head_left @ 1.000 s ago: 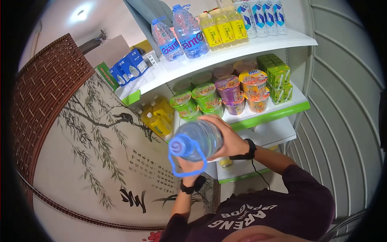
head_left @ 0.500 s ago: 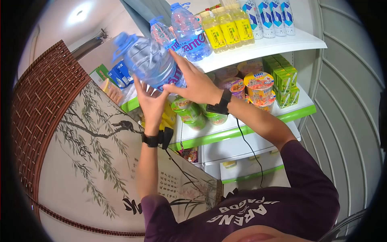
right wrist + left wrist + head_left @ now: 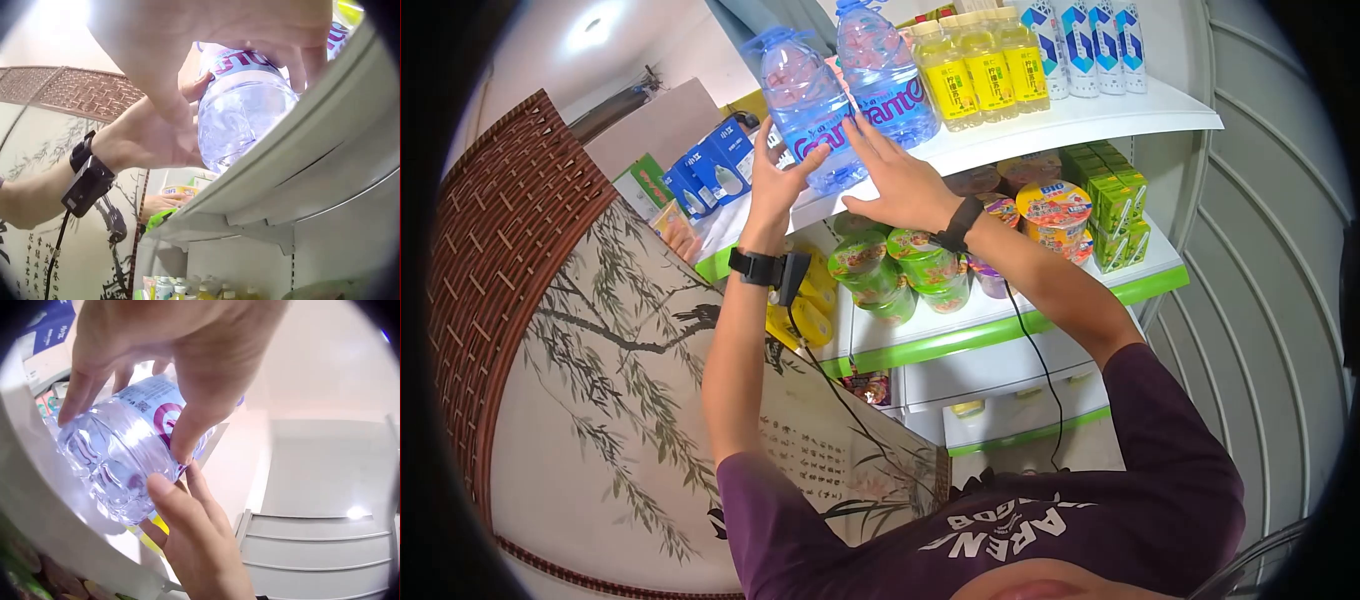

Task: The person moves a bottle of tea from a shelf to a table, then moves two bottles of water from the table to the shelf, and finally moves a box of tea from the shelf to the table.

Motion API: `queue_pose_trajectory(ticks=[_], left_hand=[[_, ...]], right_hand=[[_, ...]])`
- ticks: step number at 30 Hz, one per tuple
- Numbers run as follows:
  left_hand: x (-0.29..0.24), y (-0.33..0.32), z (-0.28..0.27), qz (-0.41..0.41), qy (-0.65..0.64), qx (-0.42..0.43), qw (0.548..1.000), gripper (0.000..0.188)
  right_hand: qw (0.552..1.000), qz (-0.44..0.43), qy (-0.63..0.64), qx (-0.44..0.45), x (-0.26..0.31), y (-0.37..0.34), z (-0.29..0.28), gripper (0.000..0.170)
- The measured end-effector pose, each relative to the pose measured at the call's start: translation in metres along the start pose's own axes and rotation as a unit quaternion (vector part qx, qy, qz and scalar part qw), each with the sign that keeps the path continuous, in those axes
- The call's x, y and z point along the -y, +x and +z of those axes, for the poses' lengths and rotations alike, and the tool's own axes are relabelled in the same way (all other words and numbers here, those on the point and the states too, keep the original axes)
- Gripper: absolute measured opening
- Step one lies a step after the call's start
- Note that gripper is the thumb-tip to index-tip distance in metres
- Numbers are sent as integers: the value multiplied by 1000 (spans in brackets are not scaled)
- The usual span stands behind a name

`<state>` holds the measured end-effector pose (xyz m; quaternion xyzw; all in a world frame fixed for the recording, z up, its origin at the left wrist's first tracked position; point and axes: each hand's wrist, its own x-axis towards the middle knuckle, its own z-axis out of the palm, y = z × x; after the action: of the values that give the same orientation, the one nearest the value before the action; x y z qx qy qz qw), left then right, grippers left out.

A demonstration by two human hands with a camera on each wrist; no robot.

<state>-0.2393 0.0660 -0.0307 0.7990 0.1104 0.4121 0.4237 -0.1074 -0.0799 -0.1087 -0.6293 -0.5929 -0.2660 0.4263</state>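
Water bottle (image 3: 808, 105) at white shelf's (image 3: 1100, 112) edge, beside matching bottle (image 3: 885, 70).
Gripped in widely spread left hand (image 3: 777, 195); touched by right hand (image 3: 912, 195) with nearly straight fingers.

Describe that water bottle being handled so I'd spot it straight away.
In the head view, find the white top shelf. Between the blue boxes and the yellow-labelled drinks is a large, blue-capped water bottle. A lookalike bottle is just to its right, but yours has the person's left fingers and right fingers at its sides.
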Motion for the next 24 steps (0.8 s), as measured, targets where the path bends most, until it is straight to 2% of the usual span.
queue_pose_trajectory(ticks=[3, 6, 10, 13, 15, 16, 17, 18, 19, 20, 21, 23, 24], left_hand=[[22, 18, 4, -1, -14, -13, 1000, 113], [34, 33, 11, 11, -37, -21, 999, 112], [42, 40, 19, 18, -83, -22, 996, 110], [46, 36, 26, 67, -40, -96, 992, 100], [60, 16, 33, 227, 24, -193, 954, 84], [33, -31, 53, 204, -63, -221, 952, 64], [19, -71, 69, 191, -117, -223, 949, 47], [20, -107, 83, 204, -119, -190, 953, 34], [36, -138, 100, 172, -165, -170, 956, 23], [58, -163, 118, 193, -212, -84, 954, 14], [73, -190, 142, 126, -259, 19, 957, 11], [95, -240, 199, -43, -310, 206, 927, 7], [100, -270, 229, -135, -307, 286, 898, 6]], right_hand=[[997, -50, -54, -7, -4, -3, 9, 91], [993, -72, -71, 58, -5, -9, 4, 80], [983, -144, -102, 53, -9, -19, 6, 73], [978, -175, -99, 55, 6, -50, -13, 67], [984, -157, 35, 78, 17, -104, -31, 67], [977, -137, 130, 94, 26, -139, -45, 63], [971, -72, 190, 123, 28, -184, -47, 56], [961, 3, 238, 140, 30, -230, -53, 50], [941, 116, 266, 174, 43, -267, -67, 50], [930, 199, 272, 144, 46, -318, -58, 50], [921, 297, 172, 182, 59, -366, -56, 50], [907, 352, 43, 227, 84, -460, -50, 53], [884, 388, -10, 260, 122, -500, -55, 55]])
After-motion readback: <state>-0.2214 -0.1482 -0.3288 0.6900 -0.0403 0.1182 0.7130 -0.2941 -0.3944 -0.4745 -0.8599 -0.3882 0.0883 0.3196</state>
